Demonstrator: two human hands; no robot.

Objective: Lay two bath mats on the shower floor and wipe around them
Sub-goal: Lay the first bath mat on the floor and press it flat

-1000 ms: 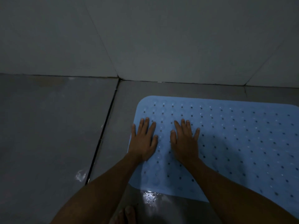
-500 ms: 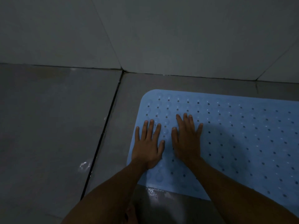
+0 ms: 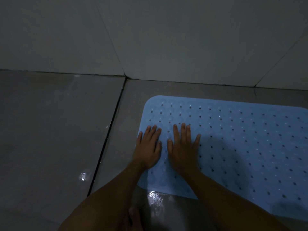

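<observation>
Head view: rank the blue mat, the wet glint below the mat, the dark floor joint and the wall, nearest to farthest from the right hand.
From the right hand:
1. Blue mat, under the palm.
2. Wet glint, below-left.
3. Dark floor joint, left, beyond the left hand.
4. Wall, farthest, up ahead.

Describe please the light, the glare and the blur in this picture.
Head view: dim overall; bright glare on the wet floor near the blue bath mat; a shadow falls right of the right hand; the left hand looks slightly blurred.
</observation>
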